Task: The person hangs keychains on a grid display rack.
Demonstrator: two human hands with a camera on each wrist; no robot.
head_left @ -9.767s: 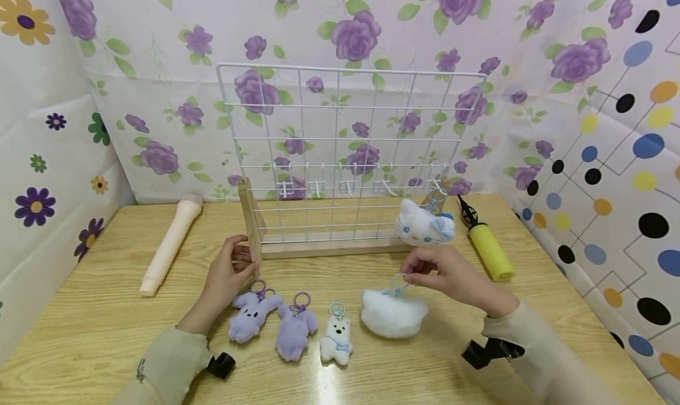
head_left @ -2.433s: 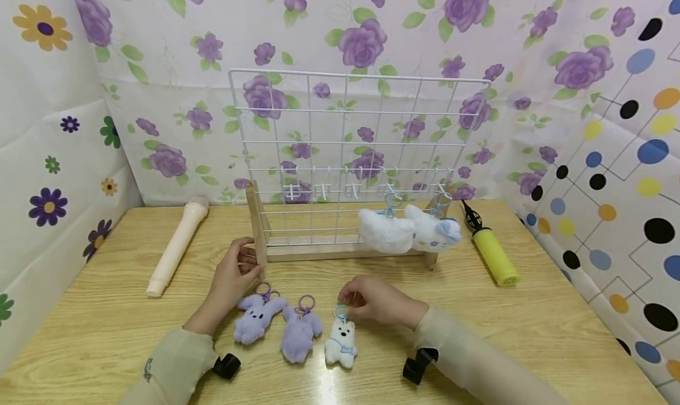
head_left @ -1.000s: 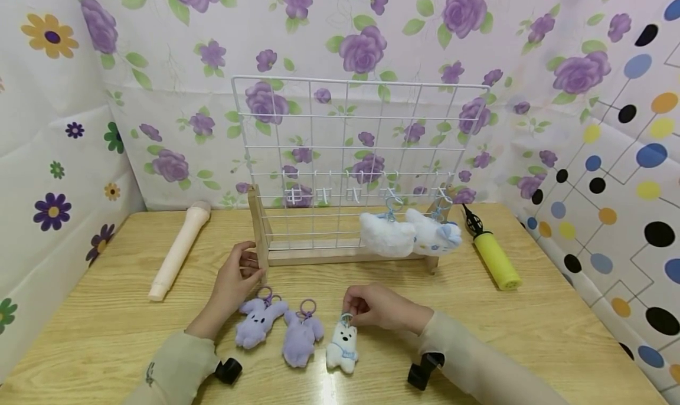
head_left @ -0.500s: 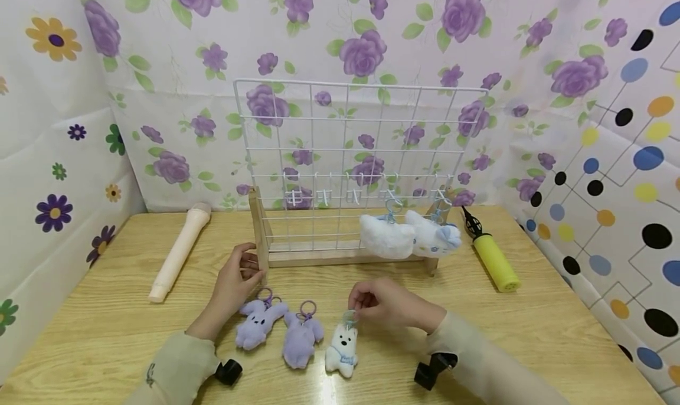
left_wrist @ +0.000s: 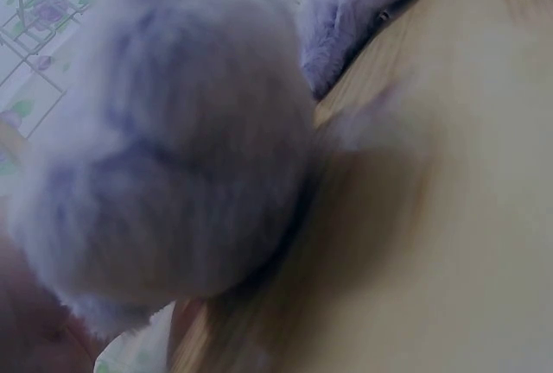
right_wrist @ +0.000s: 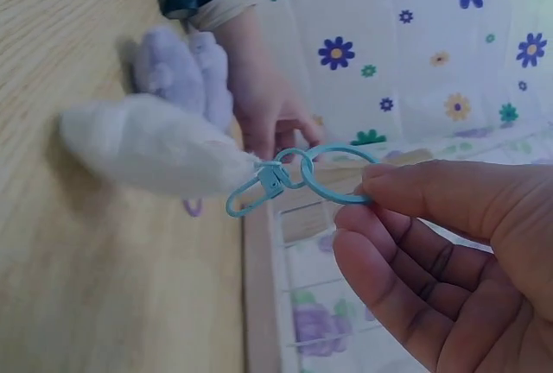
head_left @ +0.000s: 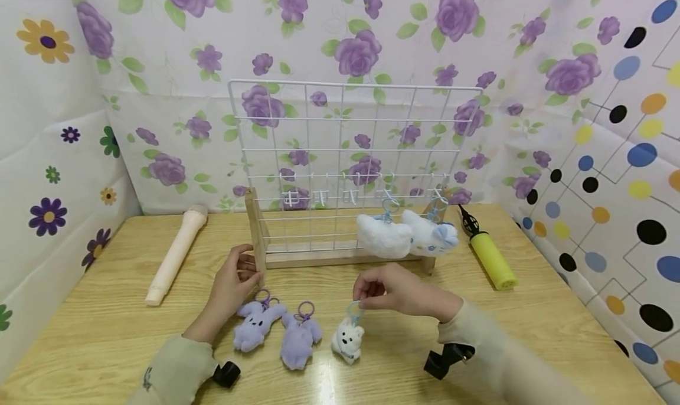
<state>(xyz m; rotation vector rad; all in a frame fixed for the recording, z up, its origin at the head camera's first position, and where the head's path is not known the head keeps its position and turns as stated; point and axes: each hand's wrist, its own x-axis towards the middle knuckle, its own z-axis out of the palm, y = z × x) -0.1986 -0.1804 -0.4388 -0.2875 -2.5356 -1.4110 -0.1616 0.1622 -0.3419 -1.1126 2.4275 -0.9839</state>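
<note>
My right hand pinches the light blue ring of a white plush bear keychain between thumb and forefinger. The bear hangs tilted below the ring, low over the table. At the left end of the rack, my left hand grips the wooden foot, thumb in front. Two lilac plush keychains, a left one and a right one, lie between the hands; one lilac plush fills much of the left wrist view. Two white plush keychains hang from hooks on the rack's right side.
The white wire grid rack stands on a wooden base at the back, with bare white hooks left of the hanging plushes. A pale microphone-shaped tube lies at left. A yellow hand pump lies at right.
One white plush went from my right hand onto a hook. That hand then moved left, took the bear's ring and raised it, tilting the bear up. The left hand stays at the rack.
</note>
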